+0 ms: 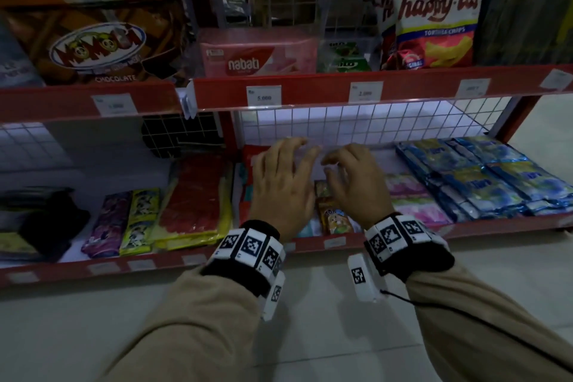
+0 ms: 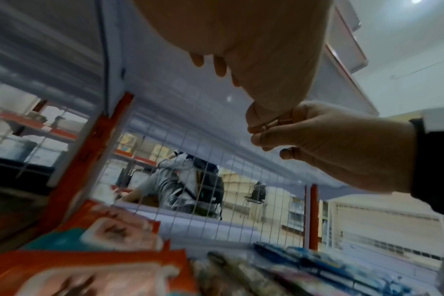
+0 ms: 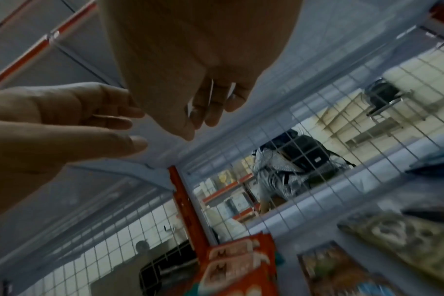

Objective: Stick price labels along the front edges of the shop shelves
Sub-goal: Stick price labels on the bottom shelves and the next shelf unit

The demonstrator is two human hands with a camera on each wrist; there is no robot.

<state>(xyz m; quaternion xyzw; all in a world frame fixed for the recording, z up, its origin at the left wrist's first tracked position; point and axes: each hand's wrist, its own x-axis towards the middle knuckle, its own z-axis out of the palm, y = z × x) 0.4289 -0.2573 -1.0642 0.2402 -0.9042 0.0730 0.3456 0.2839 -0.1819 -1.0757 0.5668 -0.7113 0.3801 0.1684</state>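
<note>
Both hands hover over the lower shelf, between the two red shelf fronts. My left hand (image 1: pixel 283 186) is spread with its fingers fairly straight and holds nothing; the right wrist view shows the left hand (image 3: pixel 64 124) the same way. My right hand (image 1: pixel 350 183) is beside it with curled fingers. From the left wrist, the right hand (image 2: pixel 317 140) has its thumb pressed to its fingertips, and nothing is discernible between them. White price labels (image 1: pixel 264 95) sit along the upper shelf edge (image 1: pixel 310 88). Faint labels (image 1: pixel 335 242) sit on the lower shelf edge (image 1: pixel 186 260).
Blue snack packs (image 1: pixel 483 177) lie to the right of my hands, red and yellow packs (image 1: pixel 192 195) to the left. A pink wafer box (image 1: pixel 257 53) and a chips bag (image 1: pixel 437 25) stand on the upper shelf. White wire mesh (image 1: pixel 372 124) closes the back; a person (image 2: pixel 180 180) is behind it.
</note>
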